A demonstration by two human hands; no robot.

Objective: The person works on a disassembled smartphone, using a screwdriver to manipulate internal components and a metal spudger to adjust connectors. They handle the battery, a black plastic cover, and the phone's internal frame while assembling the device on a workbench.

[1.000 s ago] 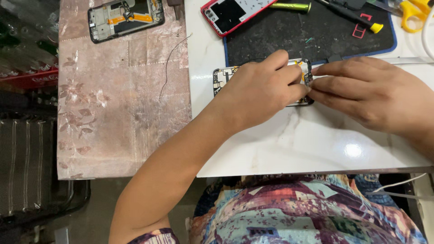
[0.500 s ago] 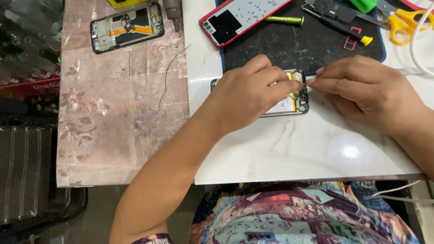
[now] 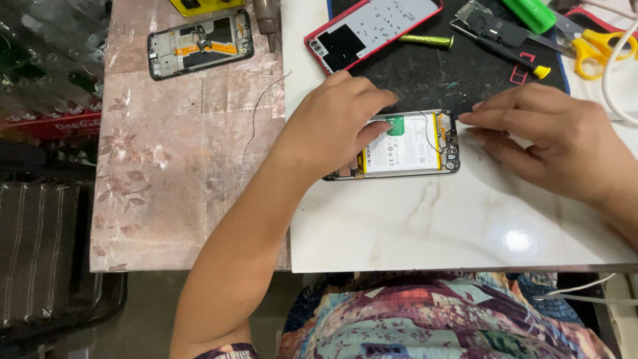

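A white table (image 3: 465,226) bears a black mat (image 3: 432,73) at its far edge. Just before the mat lies an opened phone (image 3: 412,149), its battery showing. The left hand (image 3: 332,129) lies flat over the phone's left end, fingers spread, pressing rather than gripping. The right hand (image 3: 551,139) rests beside the phone's right end, fingertips pinched together at its corner; whether they hold anything cannot be told.

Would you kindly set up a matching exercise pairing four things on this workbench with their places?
Things:
1. opened phone
2. red-edged phone
3. scissors
4. bare phone frame

Places:
A. far right, yellow handles
B. on the pinkish patterned cloth
C. between the left hand and right hand
D. on the black mat, far side

Pairs: 1-C, 2-D, 3-A, 4-B
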